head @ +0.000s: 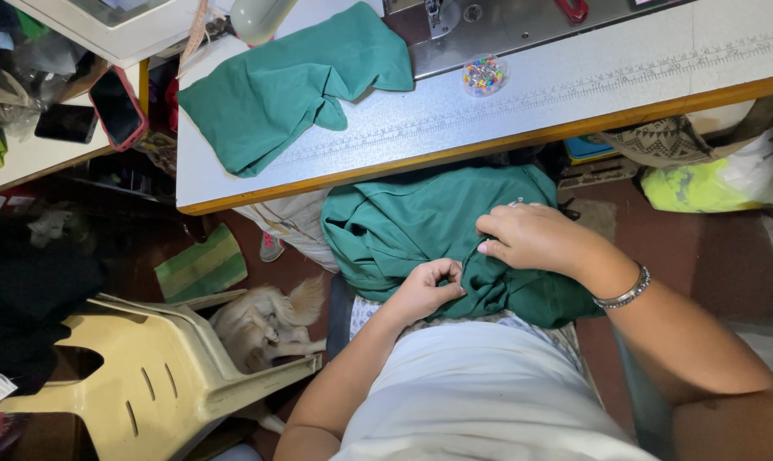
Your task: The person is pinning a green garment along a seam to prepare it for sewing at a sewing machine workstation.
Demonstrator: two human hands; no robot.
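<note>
Below the sewing table [489, 128], I watch green fabric [421, 226] bunched on the lap; left hand [425, 290] and right hand [536, 239] pinch one fold between them.

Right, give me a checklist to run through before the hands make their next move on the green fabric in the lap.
1. Left hand pinching the green fabric in the lap: ok, fingers closed on a fold.
2. Right hand holding the same fabric: ok, fingers pressed onto it beside the left.
3. Needle or pin in either grip: cannot tell, too small to see.
4. Pin container on the sewing table: ok, near the machine, apart from both hands.
5. Second green piece on the table: ok, lying crumpled, untouched.
6. Dog by the plastic chair: ok, apart from the fabric.
</note>
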